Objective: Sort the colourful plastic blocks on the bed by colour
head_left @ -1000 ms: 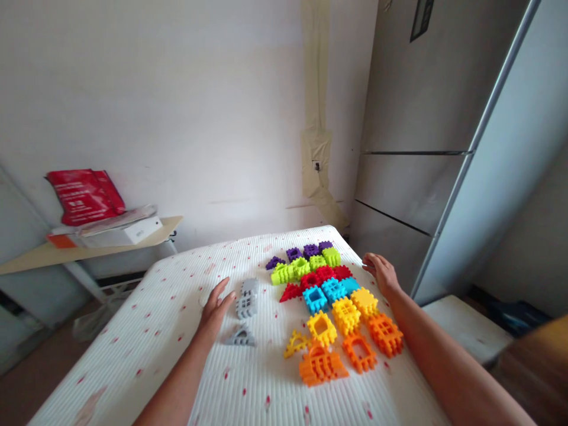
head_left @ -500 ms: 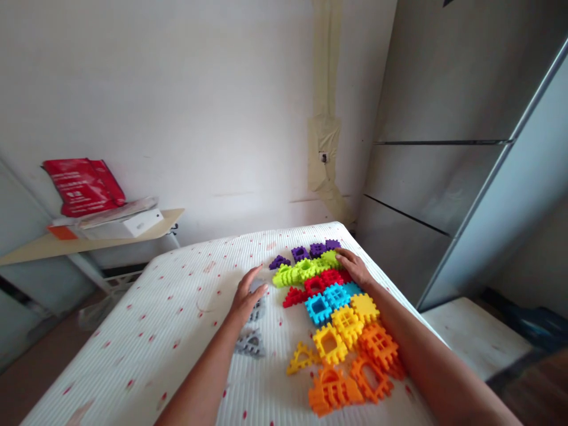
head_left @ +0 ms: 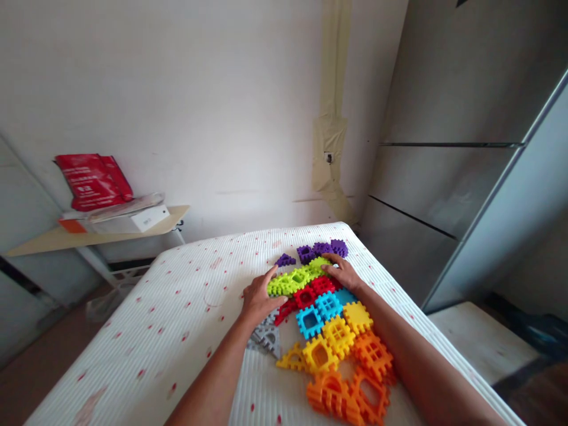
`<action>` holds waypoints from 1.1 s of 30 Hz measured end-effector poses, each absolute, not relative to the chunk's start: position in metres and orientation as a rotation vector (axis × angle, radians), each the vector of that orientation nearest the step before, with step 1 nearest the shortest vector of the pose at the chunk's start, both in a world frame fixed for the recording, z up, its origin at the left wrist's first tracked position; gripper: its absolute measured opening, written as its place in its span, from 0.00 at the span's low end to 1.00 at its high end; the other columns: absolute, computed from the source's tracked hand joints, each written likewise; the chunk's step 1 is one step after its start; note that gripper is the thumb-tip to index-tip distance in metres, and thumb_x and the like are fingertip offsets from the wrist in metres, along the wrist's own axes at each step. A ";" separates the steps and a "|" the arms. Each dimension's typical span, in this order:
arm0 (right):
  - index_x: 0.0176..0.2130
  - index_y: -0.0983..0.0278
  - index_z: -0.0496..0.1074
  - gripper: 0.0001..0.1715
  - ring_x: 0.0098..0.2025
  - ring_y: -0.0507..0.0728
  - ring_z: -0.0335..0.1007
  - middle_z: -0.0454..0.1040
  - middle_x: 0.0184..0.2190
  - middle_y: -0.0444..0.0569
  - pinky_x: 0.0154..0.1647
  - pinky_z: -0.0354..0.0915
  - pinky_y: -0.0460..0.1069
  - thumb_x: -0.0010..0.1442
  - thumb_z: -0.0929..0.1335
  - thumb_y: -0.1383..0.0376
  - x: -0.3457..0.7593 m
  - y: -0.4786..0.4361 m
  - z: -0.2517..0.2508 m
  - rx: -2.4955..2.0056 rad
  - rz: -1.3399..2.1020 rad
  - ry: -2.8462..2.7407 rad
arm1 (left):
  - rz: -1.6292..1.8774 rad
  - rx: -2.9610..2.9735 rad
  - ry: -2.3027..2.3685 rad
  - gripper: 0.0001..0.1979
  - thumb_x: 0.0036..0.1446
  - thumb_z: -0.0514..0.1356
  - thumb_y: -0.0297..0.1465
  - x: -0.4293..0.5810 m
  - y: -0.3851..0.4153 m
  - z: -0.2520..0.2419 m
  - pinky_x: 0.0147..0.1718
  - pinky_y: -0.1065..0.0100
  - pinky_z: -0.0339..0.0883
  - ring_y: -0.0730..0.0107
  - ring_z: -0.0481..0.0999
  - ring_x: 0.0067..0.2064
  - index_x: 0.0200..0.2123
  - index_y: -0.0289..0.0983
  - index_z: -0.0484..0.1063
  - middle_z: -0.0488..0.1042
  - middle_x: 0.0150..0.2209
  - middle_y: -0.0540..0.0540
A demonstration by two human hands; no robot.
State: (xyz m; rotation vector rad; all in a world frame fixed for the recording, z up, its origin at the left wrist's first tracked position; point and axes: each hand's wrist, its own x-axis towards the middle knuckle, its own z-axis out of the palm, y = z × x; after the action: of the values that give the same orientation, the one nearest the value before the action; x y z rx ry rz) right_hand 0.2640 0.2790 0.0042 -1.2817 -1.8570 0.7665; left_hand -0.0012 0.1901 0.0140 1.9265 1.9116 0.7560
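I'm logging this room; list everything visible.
purple blocks: four, purple, far row
green blocks: several, lime, second row
red blocks: several, red, third row
blue blocks: several, blue, fourth row
yellow blocks: four, yellow, fifth row
orange blocks: several, orange, nearest row
grey blocks: some, grey, leftmost
table: one, spotted white, underneath
bags: probably two, red, left
box: one, white, below bags
side table: one, beige, left
fridge: one, grey, right
wall: one, white, rear
tape: one, beige, wall
left hand: one, at green row's left
right hand: one, at green row's right
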 end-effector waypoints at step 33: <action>0.33 0.63 0.74 0.19 0.42 0.55 0.67 0.71 0.38 0.46 0.47 0.62 0.51 0.38 0.71 0.78 0.161 0.269 0.047 -0.696 0.896 -2.285 | 1.446 1.465 1.553 0.29 0.44 0.57 0.27 -0.030 0.148 0.009 0.52 0.65 0.63 0.63 0.71 0.51 0.53 0.37 0.65 0.71 0.51 0.45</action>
State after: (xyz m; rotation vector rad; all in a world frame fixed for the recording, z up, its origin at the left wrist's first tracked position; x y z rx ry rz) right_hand 0.1615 0.2694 0.0470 -0.6961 -2.2854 0.8964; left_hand -0.0299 0.1480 0.0091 1.4647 1.5530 1.4456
